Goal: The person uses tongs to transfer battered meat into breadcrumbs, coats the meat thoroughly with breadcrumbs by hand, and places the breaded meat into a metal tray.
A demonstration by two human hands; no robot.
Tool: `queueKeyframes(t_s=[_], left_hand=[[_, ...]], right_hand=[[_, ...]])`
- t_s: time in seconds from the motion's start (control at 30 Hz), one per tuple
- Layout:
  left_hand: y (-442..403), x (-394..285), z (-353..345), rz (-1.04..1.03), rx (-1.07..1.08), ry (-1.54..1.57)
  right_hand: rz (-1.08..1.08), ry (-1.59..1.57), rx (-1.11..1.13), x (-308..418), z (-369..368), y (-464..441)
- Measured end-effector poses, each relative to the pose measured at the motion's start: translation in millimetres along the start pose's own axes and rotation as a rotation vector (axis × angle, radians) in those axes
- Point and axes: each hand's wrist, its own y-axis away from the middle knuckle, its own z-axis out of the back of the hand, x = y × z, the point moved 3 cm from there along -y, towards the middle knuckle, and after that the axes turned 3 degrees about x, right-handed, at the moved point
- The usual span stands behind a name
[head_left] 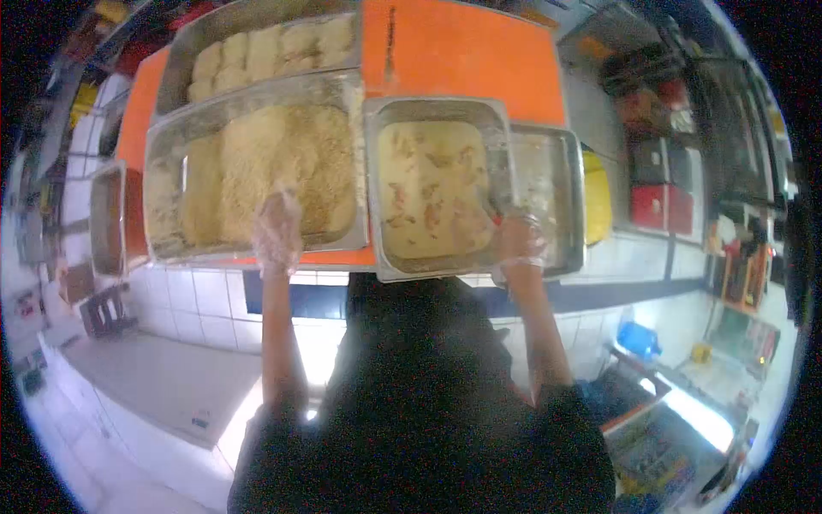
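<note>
Your clear-gloved left hand (277, 236) is at the near edge of the pale tan crumbs (282, 154) in a wide rectangular steel pan (197, 255). Your clear-gloved right hand (522, 240) is by the right rim of a smaller steel pan (437, 107) of creamy liquid with reddish-brown pieces (432, 188). Fingers blurred; can't tell whether either is spread or pinching. Pans sit on a flat bright-orange surface (462, 51). Room: white square-tiled floor (201, 300), pale flat-topped unit (163, 377) lower left, red box (661, 206) at right.
</note>
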Motion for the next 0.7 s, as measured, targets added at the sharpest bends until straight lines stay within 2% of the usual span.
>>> queueKeyframes(t_s=[0.03, 0.1, 0.13, 0.2, 0.23, 0.27, 0.33, 0.37, 0.4, 0.43, 0.47, 0.5, 0.6, 0.67, 0.7], left_hand=[[-0.5, -5.3, 3.7, -0.105, -0.059, 0.041], [-1.9, -8.2, 7.3, 0.063, -0.048, 0.025], [-3.6, -9.6, 10.7, 0.12, -0.048, 0.02], [-3.8, -13.3, 12.7, 0.075, -0.069, -0.024], [-3.4, -13.4, 11.4, 0.06, -0.077, -0.036], [-0.6, -3.6, 6.1, 0.142, -0.053, -0.068], [4.2, 16.0, -0.5, 0.225, -0.015, -0.088], [4.2, 19.6, -0.6, -0.012, -0.053, -0.245], [7.6, 16.9, -4.4, -0.251, -0.09, -0.398], [2.4, 3.1, -2.4, -0.249, -0.084, -0.388], [-3.8, -2.7, 2.2, -0.005, -0.04, -0.193], [-7.8, -6.2, 6.2, 0.24, 0.008, 0.003], [-13.0, -8.4, 8.5, 0.15, 0.021, 0.034], [-8.3, 3.8, -0.8, 0.147, -0.017, 0.048], [-7.1, 2.3, 0.1, 0.146, -0.038, 0.053]], right_hand=[[0.019, 0.004, -0.003, -2.6, 3.8, 0.5], [0.101, 0.175, -0.296, -16.6, -27.3, 15.6], [0.185, 0.321, -0.284, -19.1, -24.7, 19.4], [0.272, 0.478, -0.276, -24.2, -14.2, 24.4], [0.19, 0.243, -0.203, -28.9, 6.4, 28.9], [0.102, 0.009, -0.127, -33.9, 27.4, 35.1], [0.096, -0.033, -0.201, -32.5, 80.9, 55.7], [0.094, -0.084, -0.279, -31.2, 106.2, 64.9], [0.088, -0.076, -0.267, -30.8, 123.0, 72.9], [-0.062, -0.205, -0.11, -34.7, 133.0, 77.6], [-0.212, -0.331, 0.047, -35.8, 138.7, 82.2], [-0.216, -0.323, 0.053, -29.9, 147.6, 84.2], [-0.194, -0.363, 0.05, -11.1, 155.0, 78.5], [0.183, -0.509, 0.037, 7.3, 140.0, 59.1], [0.285, -0.494, 0.054, 17.6, 123.2, 49.4]])
